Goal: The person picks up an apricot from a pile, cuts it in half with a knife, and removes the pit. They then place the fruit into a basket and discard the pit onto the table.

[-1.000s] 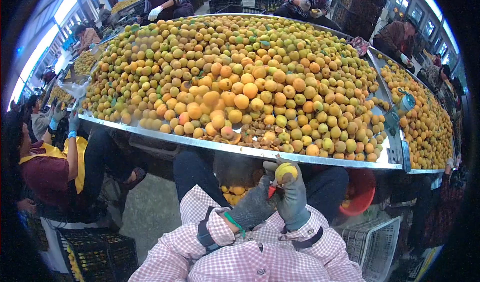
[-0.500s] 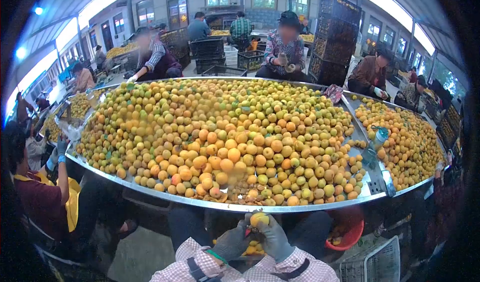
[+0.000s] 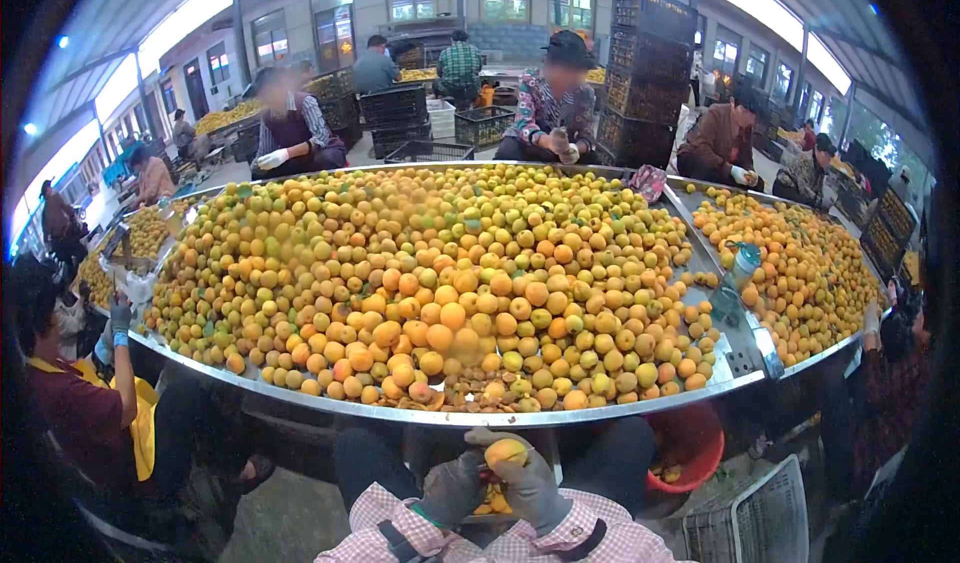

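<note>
Just below the near rim of the metal table (image 3: 500, 420), my gloved right hand (image 3: 530, 485) is closed around a yellow-orange fruit (image 3: 507, 452). My gloved left hand (image 3: 452, 488) is curled close beside it, fingers bent toward the fruit; what it grips is too small and dark to make out. Beneath and between both hands, yellow fruit pieces (image 3: 493, 501) show in my lap area. On the table lies a wide heap of yellow and orange fruit (image 3: 440, 273), with brown scraps at its near edge.
A red bucket (image 3: 690, 448) stands right of my knees, beside a grey crate (image 3: 765, 513). A clear bottle (image 3: 745, 263) lies on the table's divider. Several people sit around, one (image 3: 85, 393) close at left. Stacked dark crates (image 3: 650, 73) stand behind.
The view has shifted slightly to the right. In my right hand the fruit has turned, and my left hand's fingers have moved a little. The person across at left has drawn a hand back from the heap.
</note>
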`<state>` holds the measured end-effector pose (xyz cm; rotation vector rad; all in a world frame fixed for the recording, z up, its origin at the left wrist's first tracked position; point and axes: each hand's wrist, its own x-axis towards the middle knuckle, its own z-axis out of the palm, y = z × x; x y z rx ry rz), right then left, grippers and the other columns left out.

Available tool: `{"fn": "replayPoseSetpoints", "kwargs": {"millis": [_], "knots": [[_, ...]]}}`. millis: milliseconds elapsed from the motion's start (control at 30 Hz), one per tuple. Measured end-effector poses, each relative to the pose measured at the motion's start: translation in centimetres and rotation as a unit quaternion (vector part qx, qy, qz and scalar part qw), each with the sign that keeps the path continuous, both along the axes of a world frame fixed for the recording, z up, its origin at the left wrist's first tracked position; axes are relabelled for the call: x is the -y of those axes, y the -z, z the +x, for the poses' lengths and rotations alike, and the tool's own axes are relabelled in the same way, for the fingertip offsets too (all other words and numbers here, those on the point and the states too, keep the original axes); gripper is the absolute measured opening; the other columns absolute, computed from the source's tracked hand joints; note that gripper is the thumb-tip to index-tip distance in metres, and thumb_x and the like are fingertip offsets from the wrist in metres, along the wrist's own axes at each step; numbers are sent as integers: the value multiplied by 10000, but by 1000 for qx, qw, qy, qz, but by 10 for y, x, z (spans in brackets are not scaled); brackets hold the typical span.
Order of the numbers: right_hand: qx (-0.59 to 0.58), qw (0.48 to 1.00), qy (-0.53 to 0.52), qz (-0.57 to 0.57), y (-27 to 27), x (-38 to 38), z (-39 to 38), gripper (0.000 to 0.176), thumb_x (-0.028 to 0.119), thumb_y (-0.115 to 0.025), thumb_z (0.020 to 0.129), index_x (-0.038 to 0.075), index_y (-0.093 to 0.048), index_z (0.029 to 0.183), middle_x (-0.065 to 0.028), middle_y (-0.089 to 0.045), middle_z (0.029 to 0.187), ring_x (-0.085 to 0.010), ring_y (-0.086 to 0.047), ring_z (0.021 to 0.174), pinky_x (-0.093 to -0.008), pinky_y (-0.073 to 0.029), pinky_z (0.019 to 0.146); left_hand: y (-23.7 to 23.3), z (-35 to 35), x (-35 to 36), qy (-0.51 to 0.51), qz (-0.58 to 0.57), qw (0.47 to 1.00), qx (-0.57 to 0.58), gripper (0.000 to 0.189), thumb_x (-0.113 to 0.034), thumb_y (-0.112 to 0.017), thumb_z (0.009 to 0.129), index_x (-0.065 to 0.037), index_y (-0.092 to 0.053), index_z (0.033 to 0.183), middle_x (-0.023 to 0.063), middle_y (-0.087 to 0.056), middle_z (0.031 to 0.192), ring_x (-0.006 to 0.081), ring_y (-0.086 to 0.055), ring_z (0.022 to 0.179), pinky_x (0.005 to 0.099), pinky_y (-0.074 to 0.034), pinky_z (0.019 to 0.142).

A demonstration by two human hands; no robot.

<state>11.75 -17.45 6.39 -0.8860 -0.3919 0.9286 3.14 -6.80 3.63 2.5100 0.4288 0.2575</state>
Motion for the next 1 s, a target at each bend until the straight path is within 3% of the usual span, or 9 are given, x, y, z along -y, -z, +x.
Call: {"fn": "replayPoseSetpoints", "kwargs": {"millis": [167, 233, 267, 300, 467, 733, 900, 967, 1000], "knots": [[116, 984, 89, -97, 11, 2, 13, 341, 106, -636, 829, 22, -548, 1148, -91, -588, 1106, -139, -587, 904, -261, -482, 804, 13, 3, 5, -25, -157, 975, 154, 290, -181, -657, 778, -71, -518, 1008, 145, -595, 732, 356, -595, 609, 424, -472, 541], [17, 984, 171, -39, 15, 4, 20, 391, 25, -628, 812, 32, -498, 1181, -87, -594, 1050, -154, -595, 893, -276, -485, 825, 5, 9, 7, -88, -279, 926, 240, 309, -142, -672, 785, -60, -486, 1017, 87, -572, 722, 294, -572, 575, 395, -462, 529], [-2, 981, 196, -7, 13, 6, 26, 478, -13, -612, 806, 46, -427, 1243, -83, -575, 1065, -172, -591, 928, -285, -487, 843, 2, 7, -1, -60, -181, 958, 213, 334, -121, -677, 790, -50, -467, 1039, 44, -547, 753, 188, -541, 604, 340, -456, 538], [6, 975, 222, 24, 12, 10, 28, 503, -16, -616, 802, 48, -403, 1252, -85, -548, 1112, -182, -575, 982, -285, -479, 864, -18, 5, 0, -135, -447, 874, 136, 314, -109, -665, 799, -46, -466, 1034, 48, -556, 802, 134, -540, 664, 298, -450, 562], [-86, 996, -11, 29, 10, 54, 42, 453, 35, -637, 811, 43, -418, 1208, -108, -508, 1163, -192, -569, 991, -286, -474, 874, -15, 3, -5, -58, -366, 923, 101, 327, -127, -662, 799, -46, -464, 1047, 52, -565, 752, 174, -560, 618, 313, -469, 576], [106, 983, 124, -89, 23, 58, 26, 623, 11, -619, 794, 46, -298, 1327, -148, -456, 1257, -199, -583, 946, -283, -512, 728, -16, 1, 11, 26, -239, 969, 58, 355, -158, -664, 800, -80, -471, 1087, 138, -623, 807, 294, -642, 704, 378, -499, 611], [-16, 992, -14, -123, -9, 64, 16, 631, 46, -699, 739, 47, -372, 1279, -108, -515, 1139, -164, -560, 905, -268, -480, 766, -7, -8, 8, 53, -120, 991, 1, 399, -180, -691, 760, -124, -512, 1112, 146, -619, 872, 315, -638, 703, 389, -498, 589], [306, 928, 43, -208, 3, 69, 13, 552, 117, -765, 695, 47, -466, 1153, -72, -522, 1020, -151, -541, 886, -265, -450, 786, -19, -11, 7, 84, -24, 996, -34, 423, -175, -704, 732, -105, -519, 1105, 167, -636, 855, 345, -641, 711, 414, -503, 579], [259, 938, 75, -216, 13, 68, 12, 488, 169, -803, 659, 57, -514, 1035, -58, -502, 957, -145, -523, 875, -266, -431, 801, -16, -13, 6, 83, -25, 996, -36, 423, -175, -704, 732, -105, -519, 1105, 167, -636, 855, 345, -641, 711, 414, -503, 579]]}}
